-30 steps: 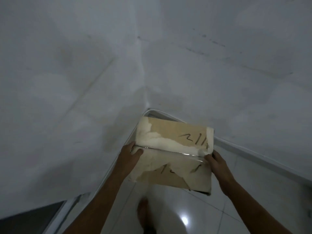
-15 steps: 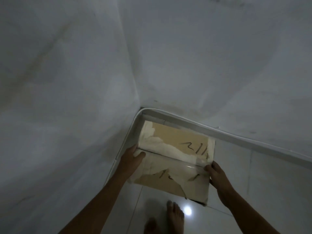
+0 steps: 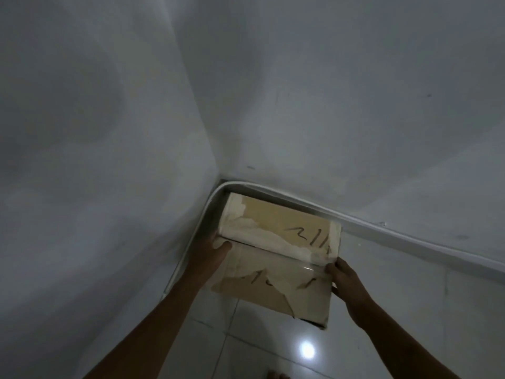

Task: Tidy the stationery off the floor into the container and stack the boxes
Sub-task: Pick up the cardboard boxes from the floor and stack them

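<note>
A: What's changed vs a sec ago?

B: Cardboard box (image 3: pixel 278 258) has come lower and deeper into the corner. Far edge is now tucked close under the white trunking (image 3: pixel 355 222) at the wall base. Looks like the put-down step, nearly done imo. Can't tell if it's on the floor (image 3: pixel 410 310) or on another box; underside is hidden.

A: Hands?

B: Left hand (image 3: pixel 210 253) grips the box's left side, thumb curled over the top by the taped seam. Right hand (image 3: pixel 343 277) clamps the right edge, fingers (image 3: pixel 332 268) wrapped over the top. Box sits between both, top w/ scrawled marks facing up.

A: Stationery, container?

B: Not in view.
</note>
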The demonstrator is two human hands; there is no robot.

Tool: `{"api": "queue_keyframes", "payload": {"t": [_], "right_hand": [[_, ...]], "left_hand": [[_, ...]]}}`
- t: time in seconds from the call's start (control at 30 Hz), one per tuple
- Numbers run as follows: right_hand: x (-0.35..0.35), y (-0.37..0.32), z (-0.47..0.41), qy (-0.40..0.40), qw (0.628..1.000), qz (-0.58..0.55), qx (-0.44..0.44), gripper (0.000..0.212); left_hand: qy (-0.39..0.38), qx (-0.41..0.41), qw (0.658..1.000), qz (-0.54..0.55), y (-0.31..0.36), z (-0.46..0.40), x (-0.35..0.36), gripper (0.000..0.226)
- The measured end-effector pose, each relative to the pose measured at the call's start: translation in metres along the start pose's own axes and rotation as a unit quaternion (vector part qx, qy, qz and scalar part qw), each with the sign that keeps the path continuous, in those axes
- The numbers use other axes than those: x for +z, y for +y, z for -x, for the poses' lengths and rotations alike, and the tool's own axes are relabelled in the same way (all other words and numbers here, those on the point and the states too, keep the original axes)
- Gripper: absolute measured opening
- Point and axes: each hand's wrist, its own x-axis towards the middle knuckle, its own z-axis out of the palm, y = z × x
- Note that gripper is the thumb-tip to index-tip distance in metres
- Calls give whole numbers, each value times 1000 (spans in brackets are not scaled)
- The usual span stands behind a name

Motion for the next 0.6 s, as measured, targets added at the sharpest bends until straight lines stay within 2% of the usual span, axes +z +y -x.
{"api": "queue_keyframes", "payload": {"t": [0.1,0.23,0.4,0.5,0.6], "right_hand": [[1,3,-35,7,1000,1,-10,33],[1,7,-66,22,1000,11,-14,40],[0,13,-61,31,998,43,-38,45],[3,-3,-45,60,990,109,-60,50],[5,-33,-17,101,974,161,-125,53]], "left_hand": [[-3,31,999,-7,-4,-28,13,53],[19,83,996,-15,-8,-55,24,62],[27,109,994,-3,-17,-65,30,54],[14,76,995,-58,-14,-56,22,64],[20,123,982,-142,4,-24,6,69]]}}
